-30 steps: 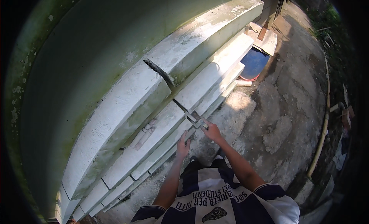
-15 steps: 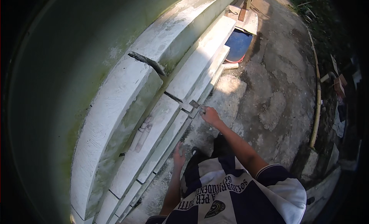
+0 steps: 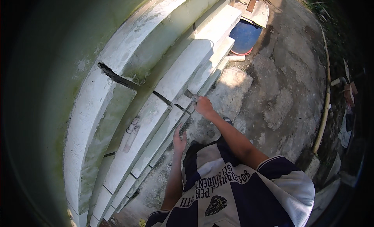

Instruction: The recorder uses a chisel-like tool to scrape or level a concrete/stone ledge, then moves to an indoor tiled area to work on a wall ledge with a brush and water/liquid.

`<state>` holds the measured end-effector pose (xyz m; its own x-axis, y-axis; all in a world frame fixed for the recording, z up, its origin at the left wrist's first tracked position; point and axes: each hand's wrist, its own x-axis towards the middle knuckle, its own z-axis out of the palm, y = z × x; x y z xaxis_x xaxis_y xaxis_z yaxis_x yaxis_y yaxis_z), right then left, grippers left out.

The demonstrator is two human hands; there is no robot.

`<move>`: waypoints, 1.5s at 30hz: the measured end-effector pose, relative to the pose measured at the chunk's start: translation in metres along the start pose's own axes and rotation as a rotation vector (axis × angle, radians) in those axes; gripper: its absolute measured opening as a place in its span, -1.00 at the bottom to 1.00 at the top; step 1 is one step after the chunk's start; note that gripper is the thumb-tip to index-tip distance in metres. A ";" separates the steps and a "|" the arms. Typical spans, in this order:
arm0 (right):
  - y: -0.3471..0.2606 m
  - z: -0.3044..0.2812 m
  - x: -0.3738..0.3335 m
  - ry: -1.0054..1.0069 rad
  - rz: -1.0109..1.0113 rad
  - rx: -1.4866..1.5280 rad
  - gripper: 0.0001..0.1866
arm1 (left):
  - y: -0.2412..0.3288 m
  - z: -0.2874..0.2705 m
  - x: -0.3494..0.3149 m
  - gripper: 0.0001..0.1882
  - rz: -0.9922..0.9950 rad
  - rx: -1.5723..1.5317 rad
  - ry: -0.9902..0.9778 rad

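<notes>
My right hand (image 3: 203, 106) is closed around a small scraper (image 3: 189, 94) with a flat, greyish blade. Its blade points up and left, over the whitish lower ledge (image 3: 202, 83) just beyond a dark joint (image 3: 163, 97) between slabs. Most of the handle is hidden by my fingers. Near the outer edge of the lower steps, my left hand (image 3: 179, 139) has its fingers apart and holds nothing; whether it touches the edge I cannot tell. On the middle slab (image 3: 146, 117) lie a few short, pale, tube-like pieces (image 3: 131, 135).
A higher, thicker ledge (image 3: 91, 106) with a wide dark gap (image 3: 117, 77) runs along the green wall (image 3: 35, 90). Beyond the steps stands a blue container (image 3: 246, 36) with a board (image 3: 253, 10) on top. Rough concrete ground (image 3: 280, 86) and a long pole (image 3: 325, 98) lie right.
The view has shifted, with the ledges now lower and further left. My right hand still holds the scraper by the joint; my left hand has come up closer to the step edge.
</notes>
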<state>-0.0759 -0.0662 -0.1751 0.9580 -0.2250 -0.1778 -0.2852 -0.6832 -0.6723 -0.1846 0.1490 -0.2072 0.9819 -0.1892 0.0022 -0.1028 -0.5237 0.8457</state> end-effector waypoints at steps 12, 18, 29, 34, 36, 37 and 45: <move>-0.025 -0.022 0.037 -0.020 -0.010 0.052 -0.67 | 0.060 0.050 0.129 -0.33 0.332 0.088 0.039; -0.025 -0.014 0.029 0.469 -0.181 0.115 -0.42 | 0.045 0.076 0.197 -0.35 0.266 -0.149 -0.305; -0.022 -0.066 0.000 1.370 -0.716 0.433 -0.35 | 0.046 0.082 0.207 -0.71 0.674 -0.059 -0.012; -0.014 -0.002 0.038 0.905 -0.445 0.048 -0.18 | 0.027 0.104 0.217 -0.73 0.594 -0.410 -0.009; -0.015 -0.008 0.027 0.888 -0.410 0.123 -0.11 | 0.040 0.087 0.214 -0.74 0.496 -0.157 -0.010; -0.010 -0.012 0.015 0.880 -0.398 0.116 -0.11 | 0.044 0.090 0.209 -0.74 0.484 -0.163 -0.020; -0.007 -0.045 -0.012 1.014 -0.466 0.335 -0.06 | 0.063 0.102 0.212 -0.70 0.815 -0.045 -0.018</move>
<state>-0.0873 -0.0900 -0.1363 0.4615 -0.5568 0.6906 0.2554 -0.6622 -0.7045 0.0009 -0.0086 -0.2078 0.5989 -0.5098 0.6175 -0.7767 -0.1823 0.6029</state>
